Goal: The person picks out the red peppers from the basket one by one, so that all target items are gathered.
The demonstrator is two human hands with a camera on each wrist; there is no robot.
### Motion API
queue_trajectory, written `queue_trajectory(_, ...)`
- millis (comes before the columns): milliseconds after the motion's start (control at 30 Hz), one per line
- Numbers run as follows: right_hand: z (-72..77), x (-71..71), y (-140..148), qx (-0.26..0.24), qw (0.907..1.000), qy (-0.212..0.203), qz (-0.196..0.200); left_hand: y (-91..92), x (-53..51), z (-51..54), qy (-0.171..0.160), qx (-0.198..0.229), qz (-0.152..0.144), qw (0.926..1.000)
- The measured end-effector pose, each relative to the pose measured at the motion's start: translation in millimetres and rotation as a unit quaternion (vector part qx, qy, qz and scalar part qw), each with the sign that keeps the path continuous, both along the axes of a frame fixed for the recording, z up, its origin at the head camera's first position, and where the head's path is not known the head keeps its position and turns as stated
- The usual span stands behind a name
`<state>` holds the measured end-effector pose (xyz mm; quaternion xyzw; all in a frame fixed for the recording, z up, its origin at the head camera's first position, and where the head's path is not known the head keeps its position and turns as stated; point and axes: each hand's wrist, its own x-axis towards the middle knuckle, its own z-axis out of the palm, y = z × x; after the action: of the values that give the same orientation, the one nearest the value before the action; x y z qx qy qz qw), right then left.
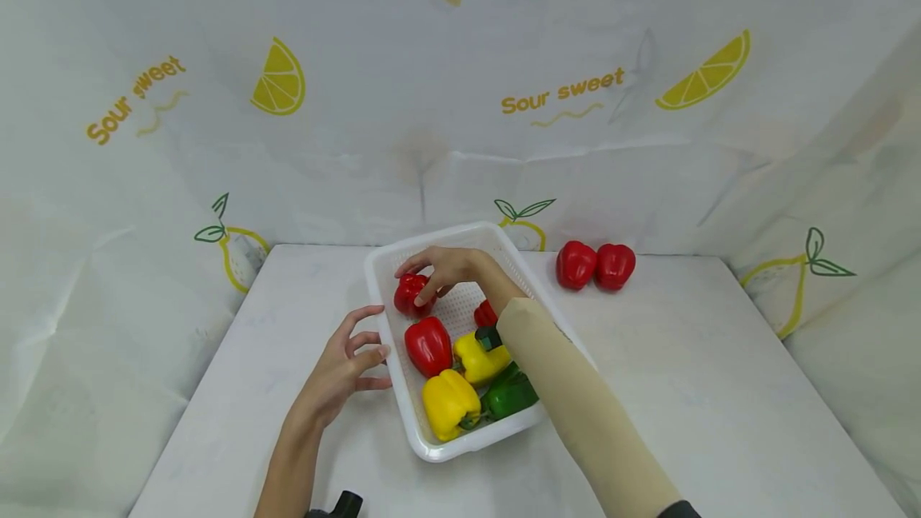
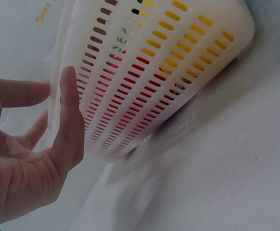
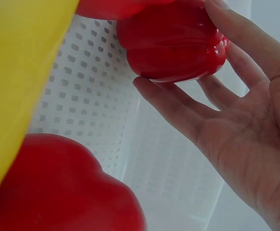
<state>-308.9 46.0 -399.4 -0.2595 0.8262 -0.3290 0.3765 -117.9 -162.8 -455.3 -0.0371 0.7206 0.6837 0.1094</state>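
Observation:
My right hand (image 1: 449,268) reaches into a white plastic basket (image 1: 399,410) and holds a red bell pepper (image 1: 412,294) near its far left corner. In the right wrist view, the thumb and fingers stand around this red bell pepper (image 3: 173,45). My left hand (image 1: 344,366) is at the basket's left side, fingers spread and bent, fingertips at the rim. From the left wrist, a finger lies along the slotted wall (image 2: 130,86). Also inside are another red pepper (image 1: 428,347), two yellow peppers (image 1: 450,404) and a green pepper (image 1: 509,394). My right forearm partly hides a further red pepper (image 1: 485,314).
Two red bell peppers (image 1: 576,265) stand side by side on the white table (image 1: 669,374), right of the basket near the back edge. A pale sheet (image 1: 403,94) printed with lemons and lettering hangs behind. A small dark object (image 1: 488,337) shows over one yellow pepper.

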Motion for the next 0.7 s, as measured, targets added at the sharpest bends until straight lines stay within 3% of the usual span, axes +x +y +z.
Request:
queue_trajectory(233, -4.4, -2.1, 0.0, -0.005, 0.9998, -0.017, -0.003, 0.1, 0.0, 0.6, 0.0, 0.0, 0.0, 1.0)
queue_trajectory(700, -7.5, -5.0, 7.0, -0.02, 0.9996, -0.008, 0.017, -1.2, -0.6, 1.1, 0.001, 0.007, -0.006, 1.0)
